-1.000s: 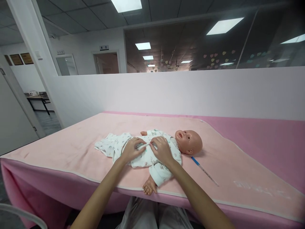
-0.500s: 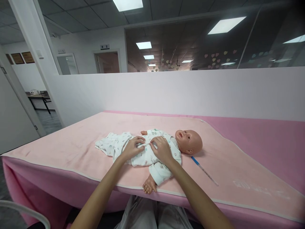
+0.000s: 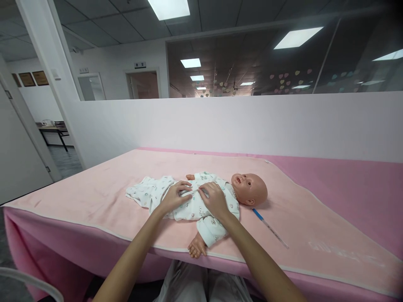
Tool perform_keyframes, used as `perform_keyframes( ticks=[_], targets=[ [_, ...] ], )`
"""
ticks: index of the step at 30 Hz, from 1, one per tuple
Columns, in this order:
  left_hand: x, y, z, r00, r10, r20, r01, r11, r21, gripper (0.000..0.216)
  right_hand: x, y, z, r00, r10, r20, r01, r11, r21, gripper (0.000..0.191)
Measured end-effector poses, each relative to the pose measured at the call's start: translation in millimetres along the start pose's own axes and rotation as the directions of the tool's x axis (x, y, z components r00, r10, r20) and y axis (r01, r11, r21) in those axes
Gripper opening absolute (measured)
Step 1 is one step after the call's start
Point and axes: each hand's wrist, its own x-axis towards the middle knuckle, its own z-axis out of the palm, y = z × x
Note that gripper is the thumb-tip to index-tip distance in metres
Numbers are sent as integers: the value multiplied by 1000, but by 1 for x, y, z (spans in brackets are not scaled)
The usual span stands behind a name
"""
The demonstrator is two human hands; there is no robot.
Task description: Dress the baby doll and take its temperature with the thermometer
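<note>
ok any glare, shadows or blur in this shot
Head view, top: the white rectangular ceiling light is washed out; head view, middle: a soft shadow lies by the bald plastic doll head; head view, lower right: pale lettering on the flat peach cloth looks too smeared to read.

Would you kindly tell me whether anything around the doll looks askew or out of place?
The peach sheet looks askew, its right edge slanting across the pink cover; a blue-ended stick lies loose near the doll's head. I see no spill or damage.
</note>
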Motion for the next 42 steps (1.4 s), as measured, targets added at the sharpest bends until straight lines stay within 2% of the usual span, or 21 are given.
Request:
perform_keyframes(
  ticks=[11,16,22,27,30,32,35,38,40,42],
  targets=[
    [0,5,-1,998,-3,56,3,1000,-14,10,0,-1,-1,1000,-4,21,5,999,-41,10],
    [-2,9,-2,999,34,17,-34,999,-13,17,0,-1,-1,1000,-13,15,13,999,-50,11],
    [-2,11,-2,992,85,-89,-81,995,53,19,-1,0,-1,1000,-5,15,6,999,-40,11],
    [-1,6,2,993,114,-43,-103,972,210,15,1,-3,0,999,-7,43,10,997,-77,13],
    [-2,5,4,993,119,-20,-111,965,239,13,-4,-10,-12,993,-64,94,75,990,-122,15],
    [-3,6,4,992,124,-26,-115,968,225,13,-18,-11,-30,996,-63,66,73,985,-155,18],
    [0,11,-1,986,128,-102,-120,990,80,15,-62,5,-68,990,95,-109,-119,963,-243,22],
    [15,19,-5,965,57,-255,-121,963,-241,17,-119,40,-106,938,270,-216,-337,851,-402,29],
    [30,25,-2,963,-33,-266,-101,874,-475,13,-149,61,-124,895,375,-241,-446,759,-474,28],
    [46,30,8,983,-71,-168,-63,732,-678,13,-167,71,-137,851,470,-234,-524,721,-453,22]
  ],
)
